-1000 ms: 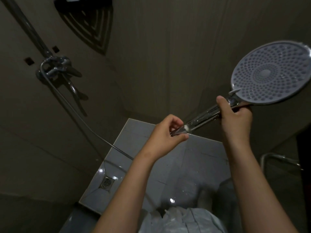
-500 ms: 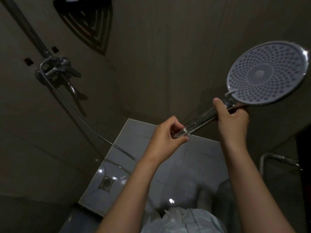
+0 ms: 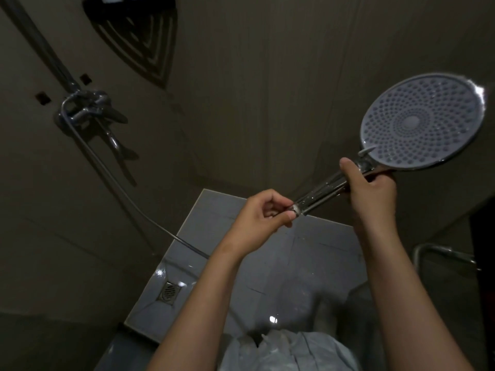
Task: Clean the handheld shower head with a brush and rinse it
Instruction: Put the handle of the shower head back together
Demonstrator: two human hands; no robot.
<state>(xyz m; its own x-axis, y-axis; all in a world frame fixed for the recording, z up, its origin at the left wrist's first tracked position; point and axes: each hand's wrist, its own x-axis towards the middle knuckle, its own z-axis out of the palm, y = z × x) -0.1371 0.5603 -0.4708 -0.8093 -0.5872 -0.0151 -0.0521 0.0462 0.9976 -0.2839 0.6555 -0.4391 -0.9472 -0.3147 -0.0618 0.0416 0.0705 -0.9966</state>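
**Nudged slightly left and down**

Holds the shower head (image 3: 420, 121) at upper right of the frame, a touch lower and further left than a second ago. Wraps the right hand (image 3: 372, 191) grip around the handle (image 3: 321, 195) just under the disc. Pinches the handle's lower end with the left hand (image 3: 259, 220), thumb against forefinger, as before.
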